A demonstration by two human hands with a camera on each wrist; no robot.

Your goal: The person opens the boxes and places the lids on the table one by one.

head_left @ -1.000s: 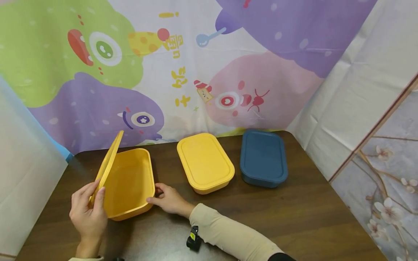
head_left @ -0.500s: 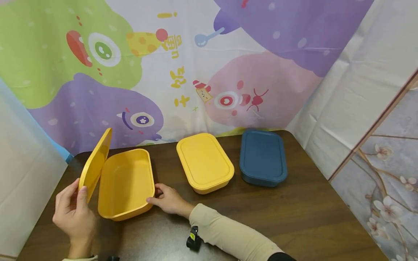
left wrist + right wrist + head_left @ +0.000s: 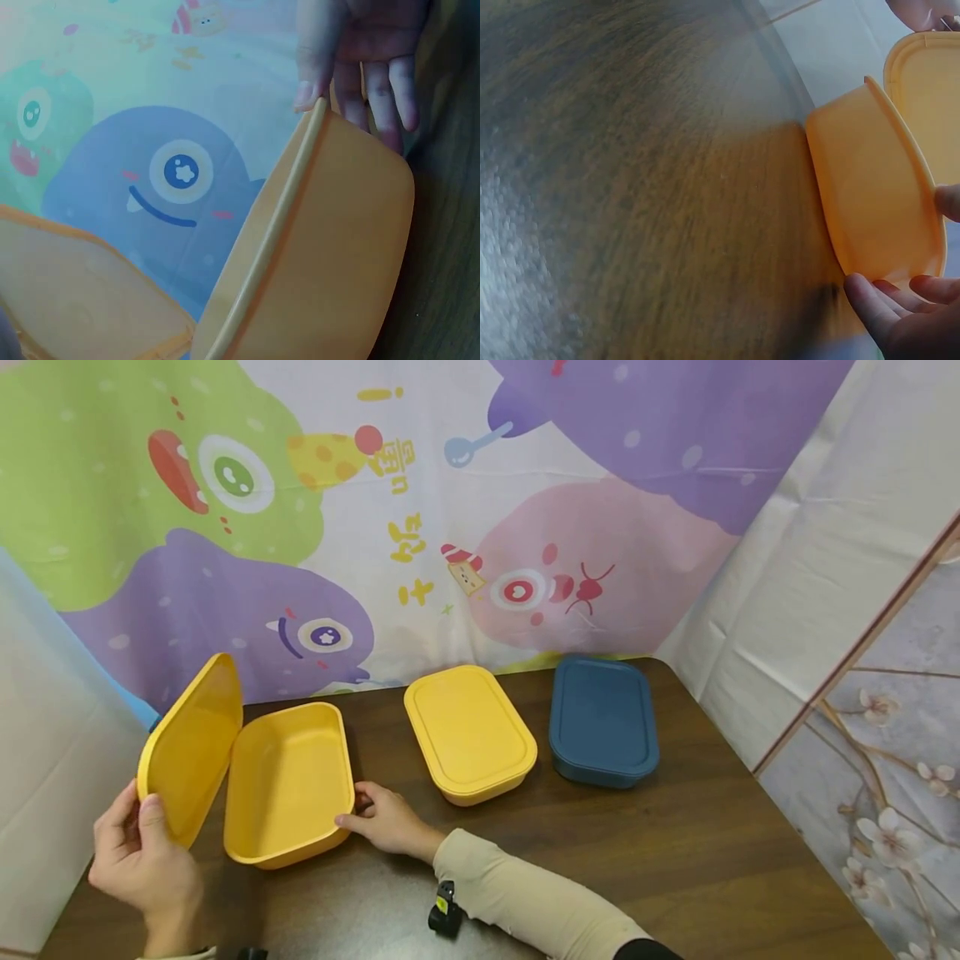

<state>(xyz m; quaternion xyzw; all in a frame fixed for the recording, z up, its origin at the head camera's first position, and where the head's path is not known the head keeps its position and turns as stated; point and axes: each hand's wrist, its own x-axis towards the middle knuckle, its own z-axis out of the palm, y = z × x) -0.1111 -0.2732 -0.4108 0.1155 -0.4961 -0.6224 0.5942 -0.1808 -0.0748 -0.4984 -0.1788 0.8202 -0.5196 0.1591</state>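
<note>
On the left of the table in the head view stands a yellow lunch box (image 3: 347, 777), its inside facing up and bare. My left hand (image 3: 146, 864) grips the near end of its yellow lid (image 3: 198, 743), thumb on the inner face. The lid is tilted steeply, to the left of the box. At the box's near right corner, my right hand (image 3: 393, 821) holds the wall, thumb on the rim and fingers outside. The left wrist view shows the right hand (image 3: 367, 52) at that rim (image 3: 274, 232). In the right wrist view, its fingers (image 3: 870, 307) lie against the outer wall.
A lidded yellow lunch box (image 3: 472, 731) stands in the middle, and a lidded dark blue one (image 3: 604, 722) to its right. Behind them hangs a cartoon-printed cloth (image 3: 420, 635) along the back edge of the wooden table (image 3: 675, 868).
My left hand has swung the lid left and away from the box, turning its inner face more toward the view. The right hand and the box have stayed in place.
</note>
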